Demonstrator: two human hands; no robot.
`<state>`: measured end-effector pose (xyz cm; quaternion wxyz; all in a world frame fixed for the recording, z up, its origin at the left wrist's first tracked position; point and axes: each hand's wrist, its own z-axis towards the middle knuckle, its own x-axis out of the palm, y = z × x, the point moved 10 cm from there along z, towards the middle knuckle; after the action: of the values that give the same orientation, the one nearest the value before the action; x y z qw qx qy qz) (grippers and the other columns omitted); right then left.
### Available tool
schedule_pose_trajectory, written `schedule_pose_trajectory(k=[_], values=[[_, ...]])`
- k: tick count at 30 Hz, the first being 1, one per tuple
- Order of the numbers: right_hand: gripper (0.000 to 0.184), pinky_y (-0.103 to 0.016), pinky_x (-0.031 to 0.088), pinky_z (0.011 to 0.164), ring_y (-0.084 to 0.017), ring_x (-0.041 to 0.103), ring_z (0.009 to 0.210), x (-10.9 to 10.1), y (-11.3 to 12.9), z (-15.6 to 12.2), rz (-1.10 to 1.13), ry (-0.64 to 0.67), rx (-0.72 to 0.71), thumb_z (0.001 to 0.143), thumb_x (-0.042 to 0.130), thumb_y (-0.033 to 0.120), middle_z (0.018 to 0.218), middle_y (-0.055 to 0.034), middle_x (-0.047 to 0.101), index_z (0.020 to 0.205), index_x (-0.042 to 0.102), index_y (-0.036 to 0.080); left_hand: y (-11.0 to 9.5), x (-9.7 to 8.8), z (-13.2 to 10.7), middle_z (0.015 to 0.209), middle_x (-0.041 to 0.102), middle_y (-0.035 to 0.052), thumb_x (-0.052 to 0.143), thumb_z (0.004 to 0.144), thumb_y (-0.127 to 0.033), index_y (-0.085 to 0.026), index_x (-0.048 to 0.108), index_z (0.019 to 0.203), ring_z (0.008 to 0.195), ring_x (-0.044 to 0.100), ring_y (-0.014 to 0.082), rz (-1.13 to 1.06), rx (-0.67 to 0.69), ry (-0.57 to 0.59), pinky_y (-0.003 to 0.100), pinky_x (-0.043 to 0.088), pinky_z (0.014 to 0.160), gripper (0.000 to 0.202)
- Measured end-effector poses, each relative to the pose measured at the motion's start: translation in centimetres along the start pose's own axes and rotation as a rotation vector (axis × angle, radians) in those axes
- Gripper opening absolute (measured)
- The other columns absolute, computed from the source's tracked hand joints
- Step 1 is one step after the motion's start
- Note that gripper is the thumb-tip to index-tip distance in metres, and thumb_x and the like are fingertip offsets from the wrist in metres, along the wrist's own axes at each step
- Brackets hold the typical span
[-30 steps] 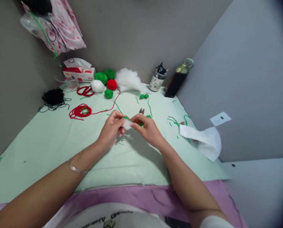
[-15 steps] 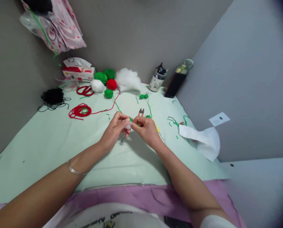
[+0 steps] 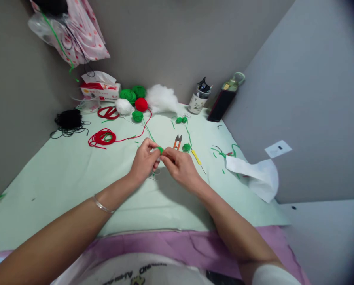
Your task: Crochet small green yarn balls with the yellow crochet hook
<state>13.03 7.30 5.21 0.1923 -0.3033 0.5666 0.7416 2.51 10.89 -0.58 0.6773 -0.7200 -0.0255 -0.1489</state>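
A small green and white yarn piece (image 3: 160,150) sits between my fingertips at the middle of the table, mostly covered by them. My left hand (image 3: 144,160) pinches it from the left, and my right hand (image 3: 181,165) closes on its right side. Green yarn runs from it toward a small green ball (image 3: 137,116). Beyond my right hand lie orange-handled thread snips (image 3: 177,143) and a small green yarn bundle (image 3: 186,147). A yellow-handled crochet hook (image 3: 196,157) rests to its right. Thin pale thread (image 3: 154,174) loops beneath my hands.
Red yarn (image 3: 101,137), black yarn (image 3: 69,120) and red-handled scissors (image 3: 108,113) lie left. At the back are a tissue box (image 3: 101,91), yarn balls, white stuffing (image 3: 161,99), a pen jar (image 3: 198,102) and a bottle (image 3: 222,103). White paper (image 3: 262,180) lies right, beside the wall.
My right hand has turned and shifted over the yarn piece, its fingers now pointing more to the left. The crochet hook and green bundle show more fully; the view has moved slightly.
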Motion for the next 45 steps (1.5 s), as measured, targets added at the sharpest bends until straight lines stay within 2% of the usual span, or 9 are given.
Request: schedule_pose_trajectory(k=[6,10,14,20,24,28,35,41,45], values=[[0.019,-0.026,0.026,0.06,-0.01,0.033,0.052,0.0,-1.0,0.4,-0.073,-0.068,0.039,0.091,0.059,0.028,0.055,0.0071,0.046,0.073,0.055,0.023,0.2,0.4,-0.5,0.06,0.06,-0.0068,0.067,0.078,-0.023,-0.023,0.047,0.082,0.049,0.059,0.0115,-0.068,-0.055,0.0,0.022,0.049,0.045,0.02],[0.023,-0.026,0.026,0.059,-0.01,0.033,0.052,-0.7,-2.1,0.6,-0.018,-0.134,0.108,0.088,0.063,0.032,0.053,0.0073,0.044,0.069,0.055,0.022,-0.4,1.0,-1.1,0.068,0.065,-0.0046,0.067,0.083,-0.027,-0.022,0.049,0.085,0.061,0.066,0.0131,-0.112,-0.059,0.063,0.026,0.058,0.06,0.019],[0.02,-0.026,0.025,0.056,-0.01,0.035,0.053,-1.5,-3.2,0.7,0.085,-0.181,0.177,0.084,0.063,0.032,0.055,0.0061,0.045,0.068,0.057,0.021,-0.9,1.6,-1.5,0.081,0.07,-0.0023,0.074,0.081,-0.031,-0.021,0.05,0.092,0.074,0.073,0.0157,-0.112,-0.042,0.141,0.033,0.063,0.073,0.028],[0.027,-0.026,0.026,0.055,-0.01,0.035,0.053,-1.0,-3.1,0.9,0.288,-0.055,0.186,0.088,0.061,0.039,0.054,0.0064,0.045,0.069,0.056,0.021,-0.7,1.4,-0.9,0.074,0.067,-0.0048,0.077,0.081,-0.034,-0.021,0.05,0.091,0.062,0.071,0.0144,-0.047,0.006,0.153,0.031,0.061,0.065,0.032],[0.024,-0.027,0.026,0.057,-0.011,0.036,0.053,-0.3,-1.3,0.3,0.228,0.02,0.12,0.092,0.056,0.032,0.056,0.0053,0.05,0.071,0.056,0.021,-0.4,0.8,-0.2,0.068,0.063,-0.0079,0.076,0.078,-0.029,-0.022,0.048,0.086,0.049,0.065,0.0124,-0.018,0.013,0.1,0.028,0.057,0.052,0.031],[0.018,-0.027,0.03,0.061,-0.011,0.042,0.054,0.7,-0.2,-0.2,0.11,0.043,0.041,0.094,0.051,0.023,0.065,0.0026,0.065,0.077,0.055,0.021,0.0,0.1,0.2,0.063,0.06,-0.0094,0.075,0.074,-0.022,-0.022,0.048,0.082,0.044,0.059,0.01,-0.009,-0.005,0.026,0.022,0.048,0.045,0.028],[0.01,-0.028,0.022,0.061,-0.013,0.04,0.055,0.9,-1.0,0.3,-0.268,-0.006,-0.01,0.094,0.057,0.025,0.059,0.004,0.052,0.084,0.056,0.023,1.2,-0.2,-0.2,0.063,0.059,-0.0061,0.07,0.074,-0.021,-0.02,0.05,0.075,0.055,0.063,0.0113,-0.063,-0.117,-0.02,0.023,0.054,0.054,0.02],[0.016,-0.026,0.026,0.061,-0.01,0.033,0.053,-1.3,-1.8,0.4,-0.092,-0.127,0.089,0.092,0.06,0.028,0.057,0.0072,0.045,0.078,0.056,0.022,0.0,1.0,-0.9,0.074,0.067,-0.0031,0.073,0.082,-0.031,-0.021,0.05,0.082,0.07,0.07,0.0132,-0.119,-0.087,0.07,0.028,0.06,0.07,0.026],[0.018,-0.026,0.025,0.058,-0.01,0.033,0.053,-1.7,-2.6,0.5,0.041,-0.128,0.141,0.09,0.063,0.031,0.054,0.0081,0.043,0.075,0.056,0.022,-0.6,1.4,-1.1,0.077,0.068,-0.0045,0.078,0.081,-0.034,-0.021,0.05,0.086,0.076,0.073,0.0141,-0.122,-0.044,0.12,0.033,0.062,0.08,0.031]])
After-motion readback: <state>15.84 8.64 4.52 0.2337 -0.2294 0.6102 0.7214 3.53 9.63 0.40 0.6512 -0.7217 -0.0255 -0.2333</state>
